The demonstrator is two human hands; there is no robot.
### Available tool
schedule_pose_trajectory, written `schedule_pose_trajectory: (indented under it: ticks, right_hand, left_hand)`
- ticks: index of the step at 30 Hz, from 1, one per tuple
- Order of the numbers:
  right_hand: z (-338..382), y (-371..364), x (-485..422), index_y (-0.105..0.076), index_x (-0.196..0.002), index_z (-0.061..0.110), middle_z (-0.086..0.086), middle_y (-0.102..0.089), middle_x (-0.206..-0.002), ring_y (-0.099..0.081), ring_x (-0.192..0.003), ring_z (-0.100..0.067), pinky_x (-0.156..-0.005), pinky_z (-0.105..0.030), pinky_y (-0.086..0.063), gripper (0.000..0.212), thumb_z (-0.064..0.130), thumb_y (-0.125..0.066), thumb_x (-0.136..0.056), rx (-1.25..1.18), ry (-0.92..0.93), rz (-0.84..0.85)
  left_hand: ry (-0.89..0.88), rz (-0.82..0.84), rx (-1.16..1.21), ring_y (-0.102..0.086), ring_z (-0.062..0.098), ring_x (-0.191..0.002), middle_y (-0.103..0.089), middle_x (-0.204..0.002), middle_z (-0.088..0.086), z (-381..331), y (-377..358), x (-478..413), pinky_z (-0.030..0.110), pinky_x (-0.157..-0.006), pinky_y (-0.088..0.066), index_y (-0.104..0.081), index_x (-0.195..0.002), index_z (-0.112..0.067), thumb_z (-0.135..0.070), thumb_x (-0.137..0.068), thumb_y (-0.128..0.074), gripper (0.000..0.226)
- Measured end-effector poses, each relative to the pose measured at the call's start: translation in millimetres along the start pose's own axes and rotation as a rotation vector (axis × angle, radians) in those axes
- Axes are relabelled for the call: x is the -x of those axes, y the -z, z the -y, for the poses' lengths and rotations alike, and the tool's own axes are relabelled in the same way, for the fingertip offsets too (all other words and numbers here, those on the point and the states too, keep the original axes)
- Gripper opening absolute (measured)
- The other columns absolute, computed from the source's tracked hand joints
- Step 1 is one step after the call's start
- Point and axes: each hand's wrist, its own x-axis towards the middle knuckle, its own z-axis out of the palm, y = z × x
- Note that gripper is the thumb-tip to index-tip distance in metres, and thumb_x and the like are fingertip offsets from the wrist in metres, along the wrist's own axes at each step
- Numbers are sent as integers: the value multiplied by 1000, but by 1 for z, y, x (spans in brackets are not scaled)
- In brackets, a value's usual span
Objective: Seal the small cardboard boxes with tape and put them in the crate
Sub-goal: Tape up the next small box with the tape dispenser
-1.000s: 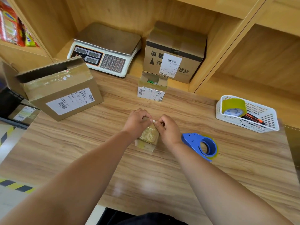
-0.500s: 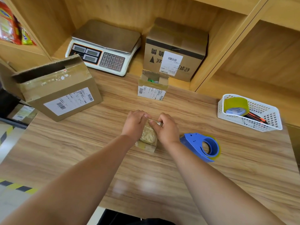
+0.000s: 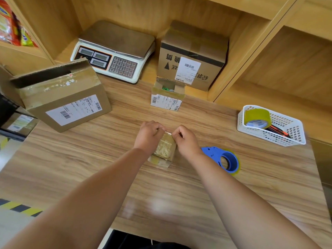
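A small cardboard box (image 3: 164, 150) wrapped in shiny tape lies on the wooden table (image 3: 89, 159) in the middle. My left hand (image 3: 148, 135) grips its left side with curled fingers. My right hand (image 3: 186, 141) pinches its far right top edge. A blue tape dispenser (image 3: 222, 159) lies on the table just right of my right wrist. A second small box (image 3: 168, 95), open at the top with a white label, stands further back. A dark crate (image 3: 7, 108) shows at the left edge, mostly hidden.
A large open cardboard box (image 3: 62, 97) sits at the left. A weighing scale (image 3: 115, 53) and a taped carton (image 3: 192, 54) stand in the shelf recess behind. A white basket (image 3: 287, 133) with a yellow tape roll (image 3: 256, 117) is at the right.
Both hands stay on the small box and have shifted slightly; the right fingers now pinch its far top edge. The camera has tilted a little.
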Motion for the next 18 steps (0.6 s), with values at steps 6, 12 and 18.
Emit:
schedule_pose_trajectory:
  ticks: [6, 12, 18]
  right_hand:
    - [3, 5, 14, -63, -91, 18, 11, -60, -90, -54, -88, -8, -71, -16, -38, 15, 10, -51, -95, -119, -108, -19]
    - [5, 2, 36, -68, -104, 12, 2, -65, -88, -58, -84, -16, -70, -25, -40, 21, 25, -64, -89, -78, -100, -5]
    - [4, -1, 61, -67, -115, 17, 11, -57, -108, -50, -98, -2, -88, -17, -40, 32, 21, -70, -84, 84, 99, -139]
  left_hand:
    - [25, -42, -54, -43, 14, -108, -63, -101, -5, -4, 3, 7, 26, -83, -36, -70, -102, -18, -22, -97, -47, 24]
    - [251, -52, -212, -51, 22, -67, -53, -64, -4, -12, 8, 26, 30, -54, -30, -54, -81, -17, -44, -99, -37, 37]
    - [234, -84, 111, -59, 11, -81, -65, -84, -8, -14, 17, 53, 26, -69, -44, -64, -101, -22, -33, -95, -53, 17]
